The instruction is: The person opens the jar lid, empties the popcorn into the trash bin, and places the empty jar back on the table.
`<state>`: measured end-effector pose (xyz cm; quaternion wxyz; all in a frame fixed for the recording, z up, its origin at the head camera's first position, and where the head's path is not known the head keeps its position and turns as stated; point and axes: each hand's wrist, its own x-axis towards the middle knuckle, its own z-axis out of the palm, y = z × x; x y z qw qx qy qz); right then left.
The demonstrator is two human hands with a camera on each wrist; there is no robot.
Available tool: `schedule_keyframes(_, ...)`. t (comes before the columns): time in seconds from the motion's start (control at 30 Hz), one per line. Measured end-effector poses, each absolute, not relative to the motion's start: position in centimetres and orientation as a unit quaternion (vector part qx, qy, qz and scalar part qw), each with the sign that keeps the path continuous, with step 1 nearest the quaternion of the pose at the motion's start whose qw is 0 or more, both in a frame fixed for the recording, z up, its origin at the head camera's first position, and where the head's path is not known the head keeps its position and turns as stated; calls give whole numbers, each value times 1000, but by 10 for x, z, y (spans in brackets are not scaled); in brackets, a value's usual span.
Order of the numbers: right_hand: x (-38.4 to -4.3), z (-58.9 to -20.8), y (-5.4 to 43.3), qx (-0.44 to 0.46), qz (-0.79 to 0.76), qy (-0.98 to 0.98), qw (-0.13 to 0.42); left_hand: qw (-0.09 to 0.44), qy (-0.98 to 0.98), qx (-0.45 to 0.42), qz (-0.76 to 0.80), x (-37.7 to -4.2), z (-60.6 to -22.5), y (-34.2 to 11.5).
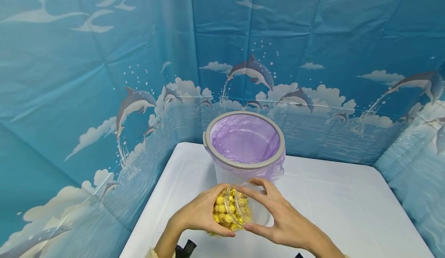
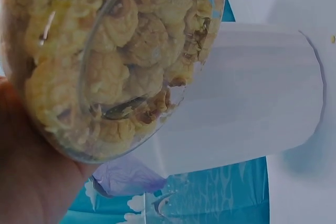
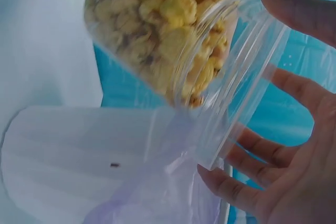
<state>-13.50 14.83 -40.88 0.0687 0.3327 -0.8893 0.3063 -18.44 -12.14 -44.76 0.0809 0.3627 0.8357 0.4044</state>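
A clear plastic jar of yellow popcorn (image 1: pixel 220 211) lies tilted between the hands, its mouth toward the right. My left hand (image 1: pixel 196 212) grips the jar's body, thumb below and fingers above. The jar's round base (image 2: pixel 126 51) fills much of the left wrist view, with part of the left hand (image 2: pixel 39 161) beside it. My right hand (image 1: pixel 286 221) holds a clear lid (image 3: pixel 247 93) by its rim, thumb and fingers spread around it. The lid stands at the jar's mouth, slightly angled to it; whether they touch I cannot tell. Popcorn (image 3: pixel 157 38) shows through the jar wall.
Just beyond the hands stands a white bin with a grey rim (image 1: pixel 245 165) and a purple liner bag (image 1: pixel 243 144). It rests on a white-covered table (image 1: pixel 333 207). A blue dolphin-print curtain (image 1: pixel 87 76) surrounds the table's back and sides.
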Motion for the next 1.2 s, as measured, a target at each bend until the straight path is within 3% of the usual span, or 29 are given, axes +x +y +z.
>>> schedule_keyframes(0.2,-138,-424,169,324,255,-907,91,76,846,330,412,-184,-452,-133)
schedule_keyframes(0.43,-150,-462,197,317,151,-920,175,70,852,294,428,-182,-455,-145)
schedule_keyframes(0.7,-167,-517,228,274,129,-934,188,69,848,286,441,-180,-461,-148)
schedule_keyframes(0.87,-176,-546,242,231,126,-949,171,72,853,274,438,-178,-464,-151)
schedule_keyframes(1.2,-181,-593,262,123,130,-980,84,83,850,265,448,-176,-468,-151)
